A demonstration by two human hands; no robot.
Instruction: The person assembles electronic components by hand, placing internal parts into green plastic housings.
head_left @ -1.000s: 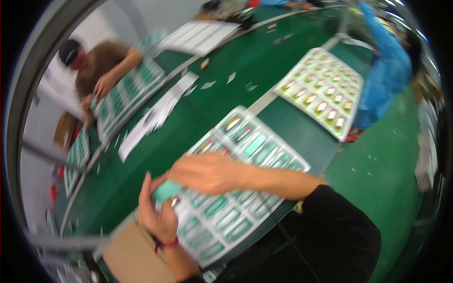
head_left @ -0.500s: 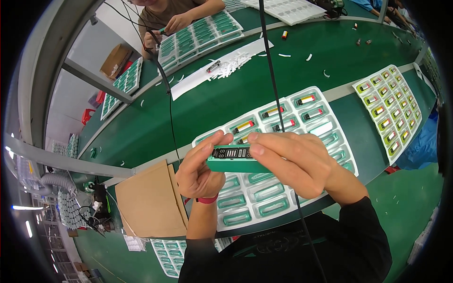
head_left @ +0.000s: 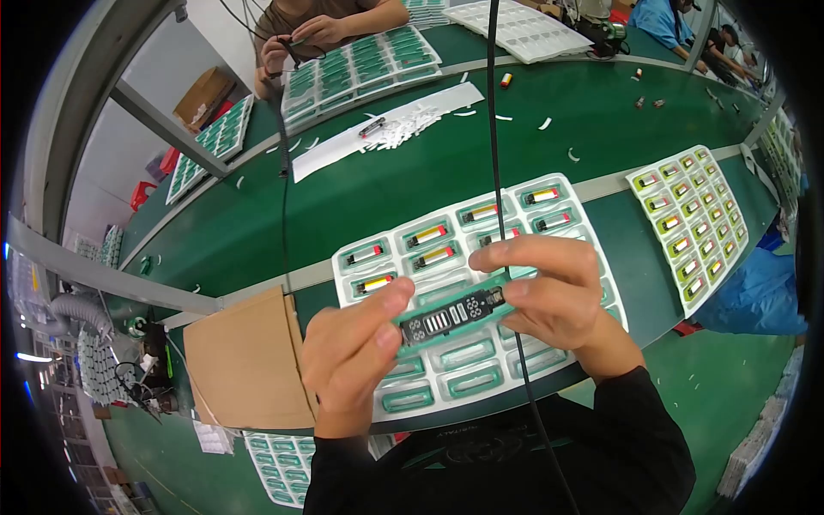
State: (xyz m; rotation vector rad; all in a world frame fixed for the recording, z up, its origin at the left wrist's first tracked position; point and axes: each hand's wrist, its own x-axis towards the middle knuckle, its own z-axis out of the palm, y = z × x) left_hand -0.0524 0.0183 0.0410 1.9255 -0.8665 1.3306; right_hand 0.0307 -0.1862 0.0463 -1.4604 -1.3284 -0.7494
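Above a white tray [head_left: 454, 226] I hold a slim green casing [head_left: 451, 319] with a black insert facing up. The insert carries white bars and small round marks. My left hand [head_left: 354, 350] grips the casing's left end between thumb and fingers. My right hand [head_left: 556, 296] pinches its right end, where a small metallic part shows, with the index finger raised off the casing. Underneath, the tray's compartments hold green casings, some of them with a small battery cell [head_left: 541, 196] lying inside; the hands hide several compartments.
At the right stands a tray of small yellow-green pieces [head_left: 682, 210]. Brown cardboard [head_left: 249, 360] lies left of my arm. Across the green table [head_left: 378, 193], white strips [head_left: 403, 127] are heaped on paper. A black cable [head_left: 495, 129] hangs before me. A co-worker's hands [head_left: 313, 34] work beyond.
The casing has tilted so its black face shows more fully. My right fingers have shifted to its right end and the index finger has lifted. The whole view has shifted slightly.
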